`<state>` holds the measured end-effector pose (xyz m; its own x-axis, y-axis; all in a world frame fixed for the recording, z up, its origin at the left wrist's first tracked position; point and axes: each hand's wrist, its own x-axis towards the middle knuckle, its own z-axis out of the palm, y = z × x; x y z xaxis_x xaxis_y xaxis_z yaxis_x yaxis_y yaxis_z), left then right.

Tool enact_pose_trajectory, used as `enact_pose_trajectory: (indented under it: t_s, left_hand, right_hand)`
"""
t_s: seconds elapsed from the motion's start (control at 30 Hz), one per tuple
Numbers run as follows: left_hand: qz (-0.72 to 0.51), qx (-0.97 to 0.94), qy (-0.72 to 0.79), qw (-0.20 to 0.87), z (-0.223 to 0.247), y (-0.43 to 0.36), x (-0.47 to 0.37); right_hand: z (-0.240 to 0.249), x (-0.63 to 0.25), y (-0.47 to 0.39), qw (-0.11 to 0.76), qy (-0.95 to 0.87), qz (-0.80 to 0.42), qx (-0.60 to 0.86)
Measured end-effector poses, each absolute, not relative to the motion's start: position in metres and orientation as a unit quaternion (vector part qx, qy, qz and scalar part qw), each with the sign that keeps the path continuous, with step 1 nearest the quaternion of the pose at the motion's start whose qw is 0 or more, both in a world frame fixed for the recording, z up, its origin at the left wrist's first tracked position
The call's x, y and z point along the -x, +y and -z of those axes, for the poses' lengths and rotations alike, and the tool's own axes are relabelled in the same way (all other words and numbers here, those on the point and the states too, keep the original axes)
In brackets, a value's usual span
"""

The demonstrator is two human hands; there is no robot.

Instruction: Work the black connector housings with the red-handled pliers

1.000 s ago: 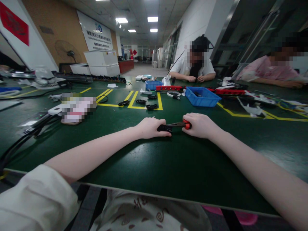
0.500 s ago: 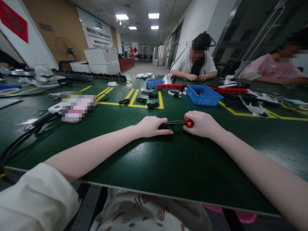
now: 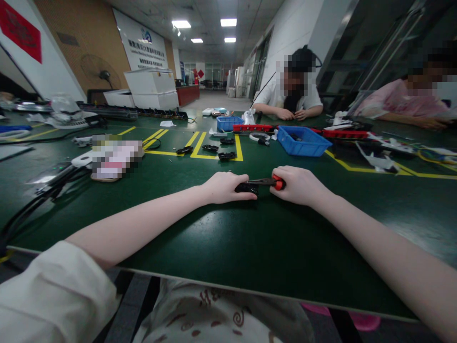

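My left hand (image 3: pixel 224 187) is closed around a small black plastic part (image 3: pixel 247 188), low over the green table (image 3: pixel 214 238). Thumb and fingers pinch it from both sides, so much of it is hidden. My right hand (image 3: pixel 296 186) grips pliers (image 3: pixel 263 182) by their red-orange handles. The dark jaws point left and reach the upper edge of the black part near my left thumb. Whether the jaws clamp anything cannot be made out. Beyond my hands, several similar black parts (image 3: pixel 226 156) lie in and beside a yellow-taped rectangle.
A blue bin (image 3: pixel 303 143) with dark pieces stands beyond my right hand, and a smaller blue bin (image 3: pixel 229 124) farther back. At left are a phone (image 3: pixel 116 162) and black cables (image 3: pixel 32 207). Red strips (image 3: pixel 253 128) cross the table before a person (image 3: pixel 291 97); another person sits right.
The pliers and my right hand have shifted very slightly left. My left hand keeps its hold on the black part, almost still.
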<state>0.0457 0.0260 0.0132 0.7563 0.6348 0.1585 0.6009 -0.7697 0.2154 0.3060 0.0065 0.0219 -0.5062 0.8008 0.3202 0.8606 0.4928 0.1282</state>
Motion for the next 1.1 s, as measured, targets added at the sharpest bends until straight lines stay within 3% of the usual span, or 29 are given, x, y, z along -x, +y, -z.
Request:
enact_pose_trajectory:
  t_s: [0.57, 1.1]
  left_hand:
    - [-0.119, -0.933, 0.328, 0.089, -0.0134, 0.0259, -0.0458]
    - [-0.104, -0.933, 0.338, 0.070, -0.0138, 0.0258, -0.0471]
  right_hand:
    - [-0.0211, -0.3121, 0.0109, 0.119, -0.860, 0.186, 0.459]
    - [-0.0208, -0.3118, 0.0126, 0.106, -0.862, 0.145, 0.474]
